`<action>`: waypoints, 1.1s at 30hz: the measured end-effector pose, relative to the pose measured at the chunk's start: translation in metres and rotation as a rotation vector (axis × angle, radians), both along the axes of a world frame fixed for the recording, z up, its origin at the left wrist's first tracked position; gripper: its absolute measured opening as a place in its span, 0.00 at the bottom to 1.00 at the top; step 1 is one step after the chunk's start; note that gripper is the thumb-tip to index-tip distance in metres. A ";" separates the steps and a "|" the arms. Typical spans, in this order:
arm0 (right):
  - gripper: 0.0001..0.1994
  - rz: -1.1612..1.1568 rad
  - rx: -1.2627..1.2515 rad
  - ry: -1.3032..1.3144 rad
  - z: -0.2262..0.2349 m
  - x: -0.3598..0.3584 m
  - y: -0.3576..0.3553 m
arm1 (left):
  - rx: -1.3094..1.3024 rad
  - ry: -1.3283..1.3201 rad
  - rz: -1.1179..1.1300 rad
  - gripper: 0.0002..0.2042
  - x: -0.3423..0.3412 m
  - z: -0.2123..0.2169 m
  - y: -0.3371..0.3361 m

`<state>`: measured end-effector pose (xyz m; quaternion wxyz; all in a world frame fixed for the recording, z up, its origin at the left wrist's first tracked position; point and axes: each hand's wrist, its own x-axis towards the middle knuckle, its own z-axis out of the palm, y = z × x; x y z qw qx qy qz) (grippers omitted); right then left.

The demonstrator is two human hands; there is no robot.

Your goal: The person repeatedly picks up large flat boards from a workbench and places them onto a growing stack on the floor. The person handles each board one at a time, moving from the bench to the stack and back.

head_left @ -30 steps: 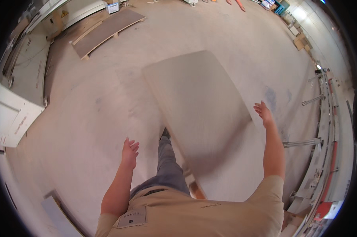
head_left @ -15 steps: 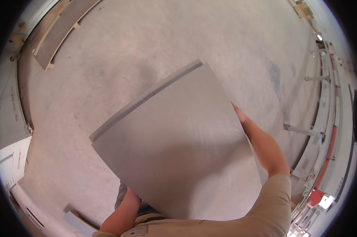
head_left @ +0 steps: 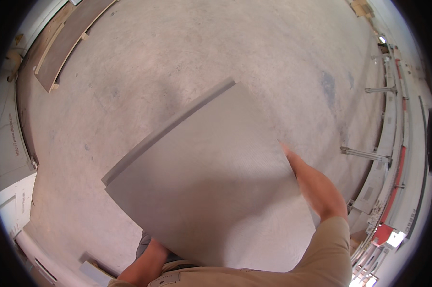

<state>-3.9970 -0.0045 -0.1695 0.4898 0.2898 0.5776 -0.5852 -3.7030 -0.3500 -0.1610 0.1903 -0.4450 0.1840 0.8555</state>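
Lifted higher, grey panel (head_left: 211, 191) rests against right-hand fingers (head_left: 292, 160).

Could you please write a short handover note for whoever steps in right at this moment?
Right hand: grips the right edge of the large grey panel, fingers along its edge.
Left hand: hidden under the panel's lower left edge; only the left forearm shows, so its grip cannot be confirmed.
Panel: lifted off the concrete floor, held tilted in front of the body.
Done: panel picked up.
Left: it is not yet set down anywhere.
Nearby: a brown board lies by the wall at upper left; metal rails run along the right.
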 end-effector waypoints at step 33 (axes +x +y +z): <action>0.33 0.218 0.032 0.335 0.059 -0.025 -0.046 | -0.246 0.000 0.390 0.24 -0.042 0.020 -0.040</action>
